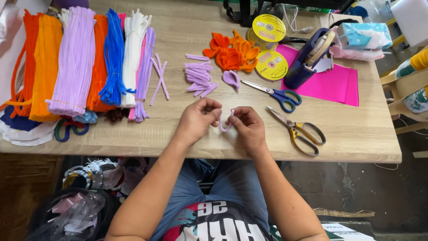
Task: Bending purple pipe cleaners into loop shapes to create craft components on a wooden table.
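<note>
My left hand (199,118) and my right hand (248,126) both pinch the ends of one short lilac pipe cleaner (224,125), bent into a U between them, just above the wooden table (356,134) near its front edge. Beyond my hands lie a small heap of cut lilac pieces (199,76) and a finished lilac loop (231,79). Orange petal shapes (232,52) are piled behind those.
Bundles of orange, lilac, blue and white pipe cleaners (84,58) fill the left of the table. Blue-handled scissors (276,93) and yellow-handled scissors (298,130) lie right of my hands. Farther right are pink paper (334,82), a blue tape dispenser (310,56), and yellow ribbon spools (269,44).
</note>
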